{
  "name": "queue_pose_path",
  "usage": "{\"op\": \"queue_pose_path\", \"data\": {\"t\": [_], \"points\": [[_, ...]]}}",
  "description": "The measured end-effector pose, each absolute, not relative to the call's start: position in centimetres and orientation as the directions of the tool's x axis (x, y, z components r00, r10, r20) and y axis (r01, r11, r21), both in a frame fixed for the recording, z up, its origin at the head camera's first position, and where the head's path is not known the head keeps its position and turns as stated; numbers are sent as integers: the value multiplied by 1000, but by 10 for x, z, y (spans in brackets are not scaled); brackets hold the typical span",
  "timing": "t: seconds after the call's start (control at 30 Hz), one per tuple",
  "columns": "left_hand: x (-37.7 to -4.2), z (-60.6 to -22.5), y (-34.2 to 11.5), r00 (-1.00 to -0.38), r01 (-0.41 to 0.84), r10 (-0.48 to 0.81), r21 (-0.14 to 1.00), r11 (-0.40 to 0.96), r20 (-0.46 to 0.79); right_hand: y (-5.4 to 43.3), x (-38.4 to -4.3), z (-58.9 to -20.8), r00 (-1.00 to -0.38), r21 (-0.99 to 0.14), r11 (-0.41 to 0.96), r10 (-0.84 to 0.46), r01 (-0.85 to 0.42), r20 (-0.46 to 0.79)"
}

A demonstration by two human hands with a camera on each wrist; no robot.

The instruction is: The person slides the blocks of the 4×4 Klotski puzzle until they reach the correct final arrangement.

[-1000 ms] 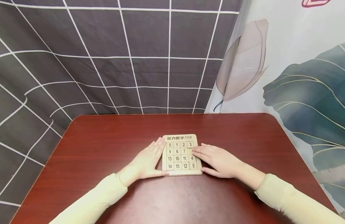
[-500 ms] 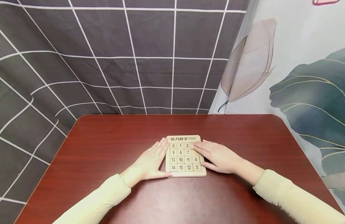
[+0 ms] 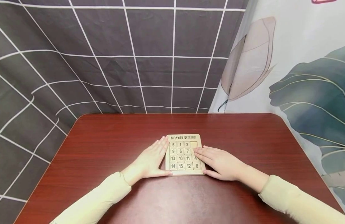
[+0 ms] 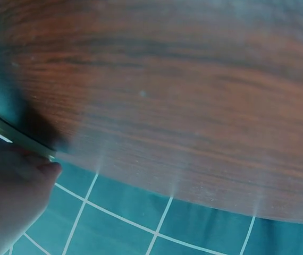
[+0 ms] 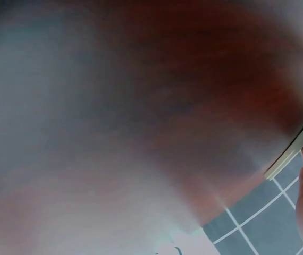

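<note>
The left hand (image 3: 150, 160), spread, touched the number puzzle (image 3: 180, 155) at nine o'clock; the right hand (image 3: 220, 161), also spread, at three.

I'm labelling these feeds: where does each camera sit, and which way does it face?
Head: worn on the head, facing forward and down at the number puzzle on the table; both sleeves, the left hand and the right hand show.
Left wrist: worn there, facing across the table toward the grid cloth; part of the left hand shows lower left.
Right wrist: worn there, facing likewise, largely blurred; part of the right hand shows at right.
Shared: both wrist views catch the puzzle's edge.
</note>
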State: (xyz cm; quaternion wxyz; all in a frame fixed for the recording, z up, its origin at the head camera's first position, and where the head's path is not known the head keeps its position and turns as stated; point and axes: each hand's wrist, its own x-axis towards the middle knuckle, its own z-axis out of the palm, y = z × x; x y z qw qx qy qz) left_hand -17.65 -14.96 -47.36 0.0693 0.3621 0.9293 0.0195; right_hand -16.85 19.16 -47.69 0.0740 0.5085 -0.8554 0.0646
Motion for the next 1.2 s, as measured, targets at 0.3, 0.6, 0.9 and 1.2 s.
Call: {"op": "queue_pose_path", "data": {"t": [0.3,0.6,0.9,1.2], "points": [[-177,-474,-152,-725,676,680,79,733,-111,188,-177,-472,-470,-45,471,-861,-881,193],[-177,-476,-153,-723,677,683,92,731,-107,171,-196,-473,-526,-78,520,-841,-851,128],[-178,-476,-152,-716,684,692,107,722,-91,165,-198,-471,-547,-69,542,-834,-837,74],[-178,-474,-154,-711,693,698,85,716,-84,183,-196,-473,-559,-50,557,-823,-829,96]]}}
